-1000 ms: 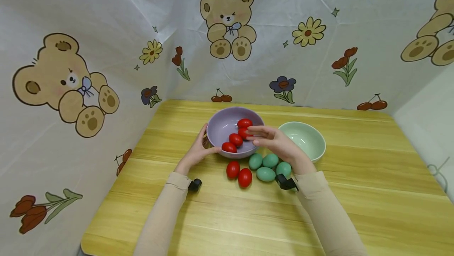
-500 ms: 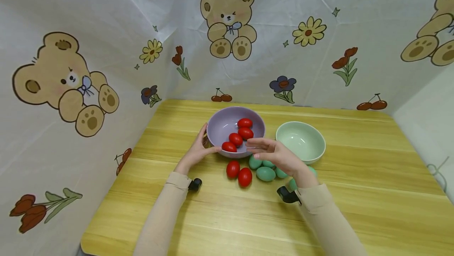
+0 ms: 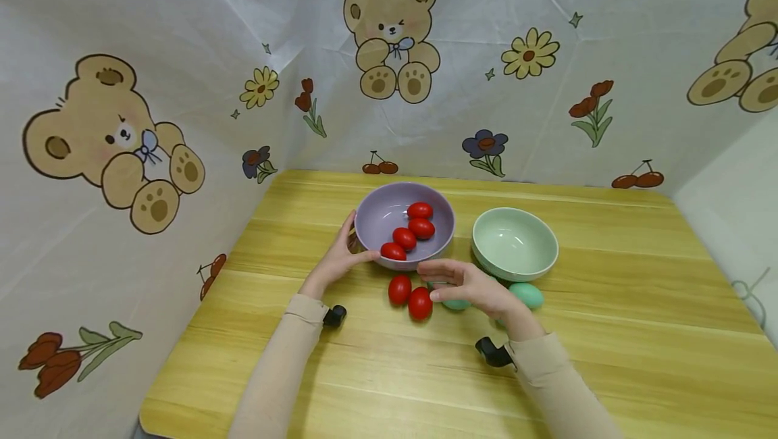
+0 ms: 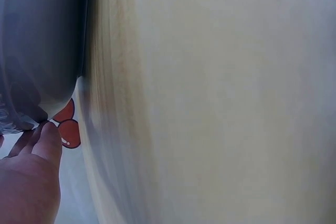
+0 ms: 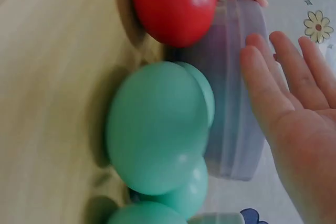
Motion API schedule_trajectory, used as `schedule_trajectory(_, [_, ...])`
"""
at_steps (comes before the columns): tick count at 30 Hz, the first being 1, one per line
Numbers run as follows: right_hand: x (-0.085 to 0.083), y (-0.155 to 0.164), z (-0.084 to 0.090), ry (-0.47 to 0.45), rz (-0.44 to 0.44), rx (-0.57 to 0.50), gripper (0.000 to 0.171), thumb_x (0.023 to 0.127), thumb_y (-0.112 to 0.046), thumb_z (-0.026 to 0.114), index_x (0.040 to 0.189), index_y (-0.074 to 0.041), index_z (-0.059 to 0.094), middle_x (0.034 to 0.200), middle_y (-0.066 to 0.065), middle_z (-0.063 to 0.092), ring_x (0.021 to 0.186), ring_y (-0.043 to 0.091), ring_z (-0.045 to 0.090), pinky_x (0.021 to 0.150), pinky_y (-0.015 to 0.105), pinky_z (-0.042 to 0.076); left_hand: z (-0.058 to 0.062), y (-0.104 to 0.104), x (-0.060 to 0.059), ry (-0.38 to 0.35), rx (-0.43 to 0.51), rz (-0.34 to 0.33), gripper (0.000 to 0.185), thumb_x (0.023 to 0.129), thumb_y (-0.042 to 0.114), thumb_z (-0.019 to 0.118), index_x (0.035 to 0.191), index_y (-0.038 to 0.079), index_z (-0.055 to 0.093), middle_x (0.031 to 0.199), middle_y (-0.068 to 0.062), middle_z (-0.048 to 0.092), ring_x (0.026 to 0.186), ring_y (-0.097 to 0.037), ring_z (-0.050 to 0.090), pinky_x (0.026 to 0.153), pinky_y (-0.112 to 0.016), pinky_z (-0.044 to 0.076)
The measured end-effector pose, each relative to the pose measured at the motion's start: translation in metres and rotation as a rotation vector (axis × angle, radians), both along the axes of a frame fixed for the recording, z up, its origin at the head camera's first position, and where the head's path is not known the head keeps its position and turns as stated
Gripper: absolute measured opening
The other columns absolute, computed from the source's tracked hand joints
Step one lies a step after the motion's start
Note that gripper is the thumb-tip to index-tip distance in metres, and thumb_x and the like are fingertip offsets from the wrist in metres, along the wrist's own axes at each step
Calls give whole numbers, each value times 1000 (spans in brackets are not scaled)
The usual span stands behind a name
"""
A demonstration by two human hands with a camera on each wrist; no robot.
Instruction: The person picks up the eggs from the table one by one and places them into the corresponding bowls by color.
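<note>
My left hand [image 3: 336, 265] holds the purple bowl [image 3: 381, 215] by its left side, thumb along the near rim and fingertips against the outer wall. Several red eggs [image 3: 421, 228] lie inside that bowl. Hovering over the green eggs [image 3: 526, 296], my right hand [image 3: 471, 287] has loosely extended fingers and nothing in its grasp; it hides most of those eggs in the head view. Two more red eggs [image 3: 399, 290] rest on the table just in front of the bowl. In the right wrist view, a green egg [image 5: 157, 129] sits beside a red egg [image 5: 176, 6], below the fingers.
A pale green bowl [image 3: 513, 240] with nothing in it stands right of the purple one. The wooden table [image 3: 389, 378] meets a white cloth [image 3: 437, 135] printed with bears and flowers at the back and left. Black cameras [image 3: 494, 352] sit at both wrists.
My right hand has drawn back from over the purple bowl toward me and down over the green eggs. The left hand and both bowls stay put.
</note>
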State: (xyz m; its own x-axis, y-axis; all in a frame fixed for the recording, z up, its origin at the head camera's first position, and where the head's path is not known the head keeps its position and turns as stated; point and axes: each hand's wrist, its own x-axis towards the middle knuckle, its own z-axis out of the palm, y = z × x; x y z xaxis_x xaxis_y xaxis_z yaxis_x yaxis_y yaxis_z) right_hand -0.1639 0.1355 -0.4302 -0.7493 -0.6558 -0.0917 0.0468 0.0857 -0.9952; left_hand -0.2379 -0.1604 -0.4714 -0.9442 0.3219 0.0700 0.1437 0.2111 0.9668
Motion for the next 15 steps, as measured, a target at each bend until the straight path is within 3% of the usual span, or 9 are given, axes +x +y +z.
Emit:
schedule_trajectory(7, [10, -10, -10, 17, 2, 33, 63, 84, -8, 68, 139, -1, 38, 141, 19, 36, 129, 36, 32, 105, 46, 28, -5, 0, -2, 3, -2, 14, 108, 75, 26, 79, 150, 17, 3, 151, -11, 13, 134, -32, 23, 107, -38, 26])
schedule_trajectory(15, [17, -19, -16, 81, -9, 106, 68, 81, -13, 73, 138, -3, 39, 140, 13, 39, 132, 32, 29, 107, 48, 23, -6, 0, -3, -3, 3, 19, 104, 76, 21, 78, 150, 20, 4, 151, -8, 15, 134, -30, 25, 106, -36, 27])
